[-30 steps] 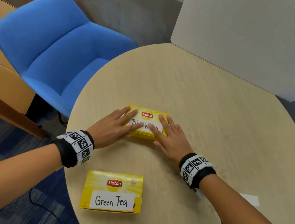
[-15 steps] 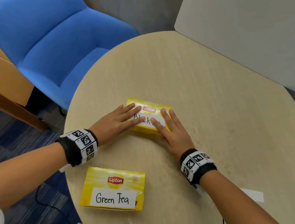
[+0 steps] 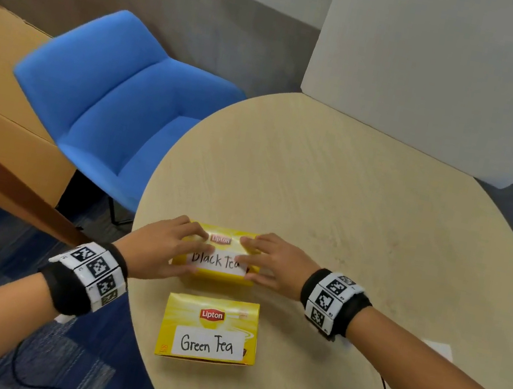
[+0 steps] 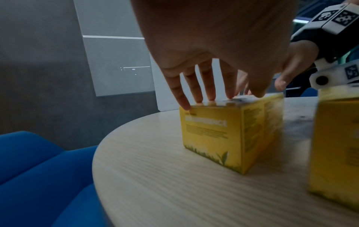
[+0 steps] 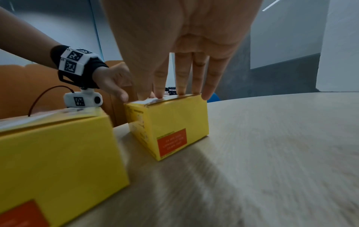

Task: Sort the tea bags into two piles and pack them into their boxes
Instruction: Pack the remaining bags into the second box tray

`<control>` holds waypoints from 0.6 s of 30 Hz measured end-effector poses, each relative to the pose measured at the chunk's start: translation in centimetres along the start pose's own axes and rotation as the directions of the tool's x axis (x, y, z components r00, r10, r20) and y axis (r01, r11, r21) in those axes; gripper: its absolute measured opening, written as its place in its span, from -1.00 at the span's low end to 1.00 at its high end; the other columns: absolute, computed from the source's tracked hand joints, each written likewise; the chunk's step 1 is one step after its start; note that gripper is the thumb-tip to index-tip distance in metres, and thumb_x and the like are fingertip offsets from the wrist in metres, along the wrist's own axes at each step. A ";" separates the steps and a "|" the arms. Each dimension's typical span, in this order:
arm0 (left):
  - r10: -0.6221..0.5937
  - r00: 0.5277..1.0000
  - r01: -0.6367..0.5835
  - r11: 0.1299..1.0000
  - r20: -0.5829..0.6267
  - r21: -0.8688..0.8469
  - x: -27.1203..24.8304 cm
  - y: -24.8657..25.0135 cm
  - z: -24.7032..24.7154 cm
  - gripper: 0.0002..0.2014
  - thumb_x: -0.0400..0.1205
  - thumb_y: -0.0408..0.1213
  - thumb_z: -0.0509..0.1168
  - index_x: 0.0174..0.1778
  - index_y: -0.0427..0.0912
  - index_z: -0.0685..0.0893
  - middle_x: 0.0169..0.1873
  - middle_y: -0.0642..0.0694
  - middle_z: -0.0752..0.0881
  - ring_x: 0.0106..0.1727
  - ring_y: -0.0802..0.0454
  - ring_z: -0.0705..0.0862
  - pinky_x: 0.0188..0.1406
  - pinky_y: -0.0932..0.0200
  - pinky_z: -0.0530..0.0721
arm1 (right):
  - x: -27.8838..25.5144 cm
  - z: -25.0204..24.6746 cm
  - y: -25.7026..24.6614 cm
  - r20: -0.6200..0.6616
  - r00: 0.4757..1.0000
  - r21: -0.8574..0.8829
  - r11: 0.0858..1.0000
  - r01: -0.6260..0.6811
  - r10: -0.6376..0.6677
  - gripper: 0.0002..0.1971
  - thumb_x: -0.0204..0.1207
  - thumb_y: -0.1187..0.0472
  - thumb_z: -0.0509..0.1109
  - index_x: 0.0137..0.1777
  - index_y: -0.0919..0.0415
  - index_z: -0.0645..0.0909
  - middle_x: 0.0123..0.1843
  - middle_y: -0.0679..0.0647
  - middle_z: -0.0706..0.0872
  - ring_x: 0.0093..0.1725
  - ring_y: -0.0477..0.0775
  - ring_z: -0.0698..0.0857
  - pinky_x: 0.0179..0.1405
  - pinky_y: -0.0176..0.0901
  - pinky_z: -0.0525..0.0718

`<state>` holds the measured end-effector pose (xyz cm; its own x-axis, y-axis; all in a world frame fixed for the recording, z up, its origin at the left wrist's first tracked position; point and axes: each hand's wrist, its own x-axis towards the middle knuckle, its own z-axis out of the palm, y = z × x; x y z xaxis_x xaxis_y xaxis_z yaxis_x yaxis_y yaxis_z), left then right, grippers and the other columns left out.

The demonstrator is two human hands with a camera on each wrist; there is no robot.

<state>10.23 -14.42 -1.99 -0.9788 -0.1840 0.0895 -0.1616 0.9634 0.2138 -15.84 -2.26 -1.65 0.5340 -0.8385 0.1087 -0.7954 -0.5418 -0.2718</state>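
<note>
Head view, Black Tea box [image 3: 220, 258]: yellow, closed, frame centre.
Left hand [image 3: 157, 250], right hand [image 3: 272, 269]: straight fingertips resting on its lid.
Green Tea box [image 3: 210, 330]: just below.
Worktop [image 3: 344, 230]: round, pale.

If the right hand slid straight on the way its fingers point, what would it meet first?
Probably the left hand's fingertips: the right hand points leftward across the Black Tea box lid, toward them. Whether they'd align is unclear.
</note>
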 end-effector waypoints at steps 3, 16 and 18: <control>-0.022 1.000 0.022 1.000 0.016 0.011 -1.0 1.3 0.0 -0.63 0.63 0.11 0.15 0.27 0.09 0.62 0.11 0.01 0.61 -0.03 0.06 0.55 -0.22 0.21 0.66 | -0.6 0.4 -1.6 0.004 1.000 0.016 1.000 -0.014 0.014 -0.63 0.53 -0.01 0.19 0.06 0.13 0.77 0.19 0.19 0.74 0.01 0.29 0.74 -0.09 -0.03 0.76; -0.292 0.914 0.266 0.955 0.282 0.129 2.0 5.2 -3.2 -0.69 0.66 0.01 0.21 0.31 0.08 0.58 0.17 0.01 0.54 0.16 0.01 0.56 -0.08 0.18 0.55 | -2.5 -3.1 -5.3 0.115 0.861 0.114 0.854 -0.507 0.496 -0.70 0.68 0.09 0.23 0.31 0.12 0.64 0.23 0.10 0.70 0.24 0.11 0.60 0.18 -0.14 0.43; -0.313 0.903 0.276 0.948 0.295 0.159 3.0 6.4 -3.9 -0.75 0.69 -0.01 0.17 0.22 0.02 0.60 0.09 0.01 0.60 0.10 0.01 0.60 -0.12 0.17 0.53 | -3.9 -4.4 -5.6 0.105 0.839 0.081 0.836 -0.543 0.534 -0.72 0.68 0.07 0.22 0.22 0.15 0.67 0.10 0.08 0.75 0.08 0.10 0.66 0.04 -0.14 0.49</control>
<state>6.72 -9.53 3.45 -0.8703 -0.4100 -0.2730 -0.4436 0.8933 0.0725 -14.73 3.77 3.64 0.0530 -0.9865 -0.1548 -0.9316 0.0070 -0.3634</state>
